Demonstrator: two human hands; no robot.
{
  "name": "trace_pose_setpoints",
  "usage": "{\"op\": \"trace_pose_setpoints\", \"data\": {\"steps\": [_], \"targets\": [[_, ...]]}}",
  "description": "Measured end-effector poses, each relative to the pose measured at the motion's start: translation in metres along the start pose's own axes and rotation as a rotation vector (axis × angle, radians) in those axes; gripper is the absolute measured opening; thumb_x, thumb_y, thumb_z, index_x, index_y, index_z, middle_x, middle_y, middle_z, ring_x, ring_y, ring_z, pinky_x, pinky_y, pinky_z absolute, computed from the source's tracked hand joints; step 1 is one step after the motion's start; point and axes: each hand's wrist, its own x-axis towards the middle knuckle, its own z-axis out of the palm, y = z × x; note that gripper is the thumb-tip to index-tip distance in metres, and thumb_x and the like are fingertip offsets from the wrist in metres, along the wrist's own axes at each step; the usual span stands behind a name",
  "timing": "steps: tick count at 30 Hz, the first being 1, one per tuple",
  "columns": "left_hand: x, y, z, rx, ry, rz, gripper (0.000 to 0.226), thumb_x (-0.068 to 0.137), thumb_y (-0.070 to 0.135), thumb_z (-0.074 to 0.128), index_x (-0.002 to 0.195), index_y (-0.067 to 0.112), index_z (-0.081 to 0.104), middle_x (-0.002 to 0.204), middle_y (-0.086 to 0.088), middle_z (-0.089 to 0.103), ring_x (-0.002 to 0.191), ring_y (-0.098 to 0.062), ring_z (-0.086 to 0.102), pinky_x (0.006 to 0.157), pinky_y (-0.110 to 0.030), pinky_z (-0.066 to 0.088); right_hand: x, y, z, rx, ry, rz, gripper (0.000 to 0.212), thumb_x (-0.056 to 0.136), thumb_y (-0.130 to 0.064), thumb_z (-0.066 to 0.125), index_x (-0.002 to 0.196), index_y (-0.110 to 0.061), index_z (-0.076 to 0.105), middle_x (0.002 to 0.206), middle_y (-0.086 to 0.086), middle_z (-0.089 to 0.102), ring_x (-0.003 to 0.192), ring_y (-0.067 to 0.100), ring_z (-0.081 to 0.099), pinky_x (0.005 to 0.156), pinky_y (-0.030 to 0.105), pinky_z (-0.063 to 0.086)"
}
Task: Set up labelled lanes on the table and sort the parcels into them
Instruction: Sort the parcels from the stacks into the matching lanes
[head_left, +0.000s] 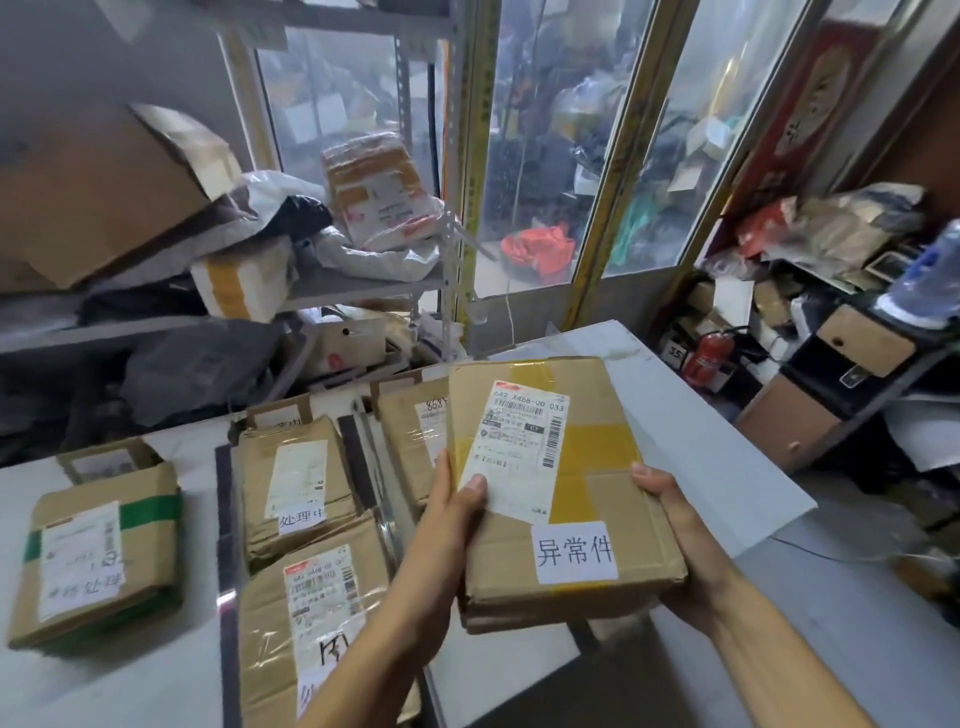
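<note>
I hold a flat cardboard parcel (597, 467) above the white table (691, 441), with a shipping label and a white sticker of three handwritten characters on it. My left hand (454, 499) grips its left edge, thumb on the shipping label. My right hand (670, 514) grips its right edge. On the table lie a parcel with green tape (98, 551) at the left, two parcels (296, 478) (311, 613) in the middle lane, and another parcel (410, 436) behind the held one. Dark tape strips (226, 545) (358, 457) divide the lanes. Small cardboard lane labels (101, 460) (280, 413) stand at the far ends.
A metal shelf (358, 283) crowded with boxes and bags stands beyond the table on the left. Glass doors with yellow frames (608, 208) are behind. At the right are a red fire extinguisher (706, 356) on the floor and a cluttered rack (857, 364).
</note>
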Motion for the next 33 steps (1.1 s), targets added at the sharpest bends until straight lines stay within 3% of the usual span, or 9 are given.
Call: {"op": "trace_pose_setpoints", "data": {"steps": [4,9,13,17,20,23,26,33], "targets": [[0.047,-0.004,0.032,-0.010,0.017,0.070,0.077,0.084,0.048,0.058,0.152,0.046,0.022,0.141,0.008,0.058,0.122,-0.019,0.062,0.105,-0.048,0.048,0.038,-0.031,-0.034,0.000,0.005,0.002,0.042,0.076,-0.052,0.071,0.103,-0.021,0.080,0.117,0.019,0.072,0.100,0.036,0.073,0.068,0.038,0.061],[0.132,-0.013,0.069,0.005,0.129,0.089,0.085,0.076,0.055,0.061,0.151,0.047,0.022,0.129,0.020,0.064,0.116,-0.011,0.065,0.096,-0.035,0.055,0.114,-0.072,-0.089,-0.013,-0.024,0.035,0.052,0.083,-0.052,0.064,0.118,-0.014,0.071,0.118,0.022,0.071,0.099,0.036,0.073,0.070,0.039,0.061],[0.199,-0.019,0.093,0.006,0.200,0.083,0.082,0.079,0.055,0.061,0.152,0.042,0.026,0.142,0.003,0.058,0.124,-0.026,0.060,0.105,-0.053,0.045,0.183,-0.105,-0.127,-0.055,-0.097,0.071,0.056,0.084,-0.051,0.064,0.125,-0.013,0.066,0.122,0.019,0.070,0.106,0.036,0.071,0.075,0.039,0.061],[0.244,-0.026,0.106,-0.061,0.259,0.077,0.063,0.094,0.040,0.056,0.151,0.037,0.029,0.137,-0.003,0.061,0.120,-0.030,0.062,0.103,-0.056,0.047,0.241,-0.119,-0.150,-0.065,-0.164,0.123,0.057,0.086,-0.050,0.063,0.130,-0.013,0.061,0.123,0.019,0.070,0.106,0.035,0.071,0.076,0.039,0.061],[0.264,-0.031,0.105,-0.040,0.329,0.086,0.055,0.095,0.038,0.055,0.147,0.032,0.037,0.134,-0.003,0.063,0.121,-0.029,0.062,0.103,-0.054,0.048,0.273,-0.116,-0.159,-0.071,-0.207,0.175,0.058,0.084,-0.052,0.062,0.129,-0.016,0.061,0.123,0.018,0.070,0.108,0.036,0.070,0.080,0.042,0.061],[0.277,-0.037,0.097,-0.033,0.350,0.025,0.053,0.090,0.045,0.054,0.141,0.033,0.045,0.127,-0.003,0.068,0.112,-0.026,0.068,0.087,-0.041,0.058,0.294,-0.109,-0.161,-0.077,-0.250,0.208,0.059,0.084,-0.055,0.060,0.129,-0.017,0.060,0.124,0.018,0.069,0.110,0.036,0.069,0.084,0.043,0.061],[0.280,-0.046,0.088,-0.034,0.365,-0.040,0.061,0.085,0.053,0.058,0.141,0.034,0.045,0.124,-0.004,0.070,0.109,-0.027,0.069,0.076,-0.035,0.060,0.304,-0.100,-0.163,-0.109,-0.279,0.233,0.064,0.083,-0.058,0.058,0.131,-0.016,0.059,0.124,0.018,0.069,0.111,0.036,0.068,0.086,0.043,0.060],[0.290,-0.057,0.082,-0.025,0.404,-0.014,0.075,0.079,0.056,0.069,0.144,0.049,0.034,0.133,-0.001,0.064,0.113,-0.028,0.067,0.089,-0.049,0.057,0.311,-0.095,-0.170,-0.135,-0.312,0.244,0.070,0.070,-0.071,0.066,0.124,-0.026,0.066,0.121,0.014,0.071,0.109,0.033,0.070,0.077,0.039,0.061]]}}
